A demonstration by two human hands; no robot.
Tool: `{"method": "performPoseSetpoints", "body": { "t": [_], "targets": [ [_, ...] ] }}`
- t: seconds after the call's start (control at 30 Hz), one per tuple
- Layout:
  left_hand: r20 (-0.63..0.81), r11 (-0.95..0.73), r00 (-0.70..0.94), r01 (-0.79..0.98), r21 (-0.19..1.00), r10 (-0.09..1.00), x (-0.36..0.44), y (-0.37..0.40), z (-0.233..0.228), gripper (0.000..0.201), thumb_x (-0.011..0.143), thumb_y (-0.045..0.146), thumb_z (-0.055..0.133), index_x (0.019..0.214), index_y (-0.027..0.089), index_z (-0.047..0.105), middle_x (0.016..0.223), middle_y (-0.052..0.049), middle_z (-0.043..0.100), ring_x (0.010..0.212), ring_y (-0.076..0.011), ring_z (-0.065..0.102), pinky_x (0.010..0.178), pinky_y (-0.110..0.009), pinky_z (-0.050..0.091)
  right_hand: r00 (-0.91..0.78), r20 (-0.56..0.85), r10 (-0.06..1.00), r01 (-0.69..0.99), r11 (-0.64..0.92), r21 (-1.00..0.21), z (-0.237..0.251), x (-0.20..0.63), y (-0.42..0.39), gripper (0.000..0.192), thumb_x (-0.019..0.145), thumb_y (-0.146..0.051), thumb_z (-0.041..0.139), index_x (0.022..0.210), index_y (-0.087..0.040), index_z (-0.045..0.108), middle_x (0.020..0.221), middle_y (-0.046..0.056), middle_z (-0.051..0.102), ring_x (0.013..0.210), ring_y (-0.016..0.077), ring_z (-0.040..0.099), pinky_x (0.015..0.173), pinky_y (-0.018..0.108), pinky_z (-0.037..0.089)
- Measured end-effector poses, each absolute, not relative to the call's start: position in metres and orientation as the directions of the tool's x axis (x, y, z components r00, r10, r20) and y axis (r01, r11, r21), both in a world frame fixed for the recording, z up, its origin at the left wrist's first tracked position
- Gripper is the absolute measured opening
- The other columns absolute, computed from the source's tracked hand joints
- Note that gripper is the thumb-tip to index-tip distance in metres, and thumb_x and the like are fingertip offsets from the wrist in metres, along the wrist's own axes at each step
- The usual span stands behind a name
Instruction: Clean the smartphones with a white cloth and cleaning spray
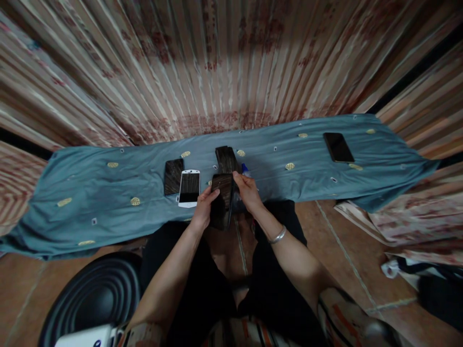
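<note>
A dark smartphone [221, 202] is held over the front edge of the cloth-covered surface. Closed on its left side is my left hand [203, 208], thumb on the front face. My right hand [249, 193] grips the upper right corner of the same phone. Just behind it lies another dark phone-like slab [226, 159], partly hidden, perhaps more than one piece. A blue cap [245, 168] pokes out beside my right fingers; the rest of that item is hard to see. To the left, a white phone [190, 189] lies close against a black phone [173, 176].
A green-blue cloth [108, 193] with yellow prints covers the long narrow surface. Far to the right rests a black phone [339, 147]. Pleated curtains [231, 72] hang behind. A round black ribbed object [97, 294] stands on the tiled floor at lower left, near a white device [88, 337].
</note>
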State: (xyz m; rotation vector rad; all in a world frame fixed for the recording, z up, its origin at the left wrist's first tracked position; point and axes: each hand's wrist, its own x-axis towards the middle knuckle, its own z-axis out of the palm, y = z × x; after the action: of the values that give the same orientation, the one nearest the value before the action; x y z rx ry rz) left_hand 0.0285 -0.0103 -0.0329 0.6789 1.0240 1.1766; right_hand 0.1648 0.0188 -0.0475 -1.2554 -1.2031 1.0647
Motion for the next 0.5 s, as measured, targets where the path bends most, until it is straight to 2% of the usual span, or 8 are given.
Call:
{"method": "performPoseSetpoints", "body": {
  "t": [0.1,0.2,0.27,0.37,0.43,0.5],
  "targets": [
    [-0.266,0.252,0.027,-0.425,0.87,0.963,0.031,-0.006,-0.03,0.042,0.055,0.037,0.086,0.09,0.018,0.072,0.088,-0.005,0.077,0.087,-0.0241,0.072,0.088,-0.038,0.054,0.127,0.041,0.991,0.026,0.038,-0.999,-0.042,0.163,0.019,0.057,0.085,-0.073,0.042,0.055,-0.024,0.047,0.054,-0.002,0.047,0.056,0.0154,0.047,0.055,0.028,0.041],
    [-0.239,0.176,-0.09,-0.441,0.88,0.967,0.028,0.003,-0.028,0.045,0.05,0.038,0.088,0.087,0.018,0.072,0.086,-0.003,0.077,0.084,-0.021,0.072,0.09,-0.035,0.052,0.103,0.039,0.994,0.071,0.032,-0.997,-0.038,0.165,0.015,0.059,0.085,-0.073,0.039,0.053,-0.025,0.035,0.052,-0.003,0.036,0.053,0.0135,0.039,0.052,0.028,0.034],
    [-0.224,0.125,-0.172,-0.452,0.883,0.959,0.023,0.009,-0.026,0.045,0.048,0.04,0.089,0.084,0.018,0.072,0.085,-0.002,0.077,0.085,-0.0195,0.071,0.09,-0.033,0.051,0.036,0.033,0.999,0.119,0.029,-0.992,-0.035,0.167,0.01,0.059,0.085,-0.073,0.041,0.053,-0.024,0.033,0.052,-0.004,0.032,0.053,0.012,0.036,0.052,0.027,0.031],
    [-0.174,0.04,-0.255,-0.456,0.889,0.951,0.016,0.015,-0.021,0.045,0.047,0.04,0.089,0.083,0.019,0.072,0.084,-0.001,0.077,0.085,-0.0187,0.071,0.089,-0.031,0.051,-0.229,-0.001,0.974,0.166,0.038,-0.985,-0.031,0.17,0.002,0.056,0.082,-0.07,0.05,0.056,-0.021,0.044,0.057,-0.005,0.037,0.057,0.0103,0.037,0.055,0.025,0.03],
    [-0.157,0.009,-0.286,-0.458,0.889,0.945,0.012,0.015,-0.017,0.045,0.047,0.04,0.089,0.082,0.019,0.073,0.084,-0.001,0.077,0.086,-0.0183,0.07,0.087,-0.029,0.05,-0.434,-0.029,0.901,0.175,0.052,-0.983,-0.029,0.17,-0.003,0.053,0.08,-0.068,0.053,0.061,-0.02,0.05,0.06,-0.005,0.04,0.059,0.0099,0.037,0.056,0.024,0.03],
    [-0.167,0.011,-0.297,-0.462,0.887,0.94,0.01,0.014,-0.015,0.044,0.047,0.039,0.089,0.082,0.02,0.073,0.084,0.0,0.076,0.085,-0.018,0.07,0.086,-0.029,0.05,-0.558,-0.049,0.829,0.177,0.061,-0.982,-0.028,0.169,-0.007,0.052,0.08,-0.068,0.053,0.062,-0.019,0.05,0.061,-0.005,0.038,0.059,0.0095,0.035,0.054,0.024,0.028]
  ]
}}
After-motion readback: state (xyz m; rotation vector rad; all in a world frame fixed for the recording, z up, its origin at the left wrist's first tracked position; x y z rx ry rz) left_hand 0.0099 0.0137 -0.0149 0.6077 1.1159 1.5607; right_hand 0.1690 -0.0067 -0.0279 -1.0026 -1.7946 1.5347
